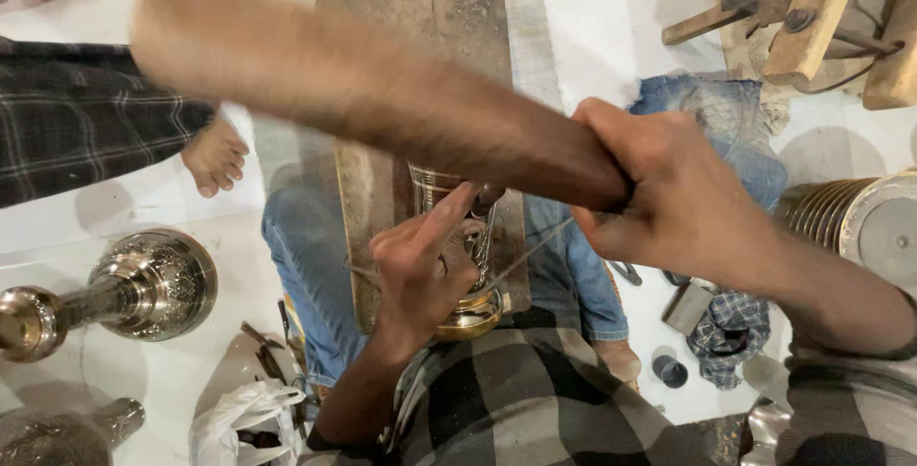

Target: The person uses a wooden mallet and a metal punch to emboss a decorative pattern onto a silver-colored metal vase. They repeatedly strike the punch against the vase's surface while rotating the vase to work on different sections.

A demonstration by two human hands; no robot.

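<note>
Brass engraved vessel under left hand, upright on board.

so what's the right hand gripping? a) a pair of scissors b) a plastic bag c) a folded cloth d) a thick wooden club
d: the right hand is wrapped around the end of a thick wooden club, blurred, above the brass vessel that the left hand steadies.

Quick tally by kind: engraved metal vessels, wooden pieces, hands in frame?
Engraved metal vessels: 3 – brass cup under the left hand, silver vase, vase at the bottom-left corner
Wooden pieces: 2 – wooden mallet in the right hand, wooden board
Hands: 2
Total: 7
</note>
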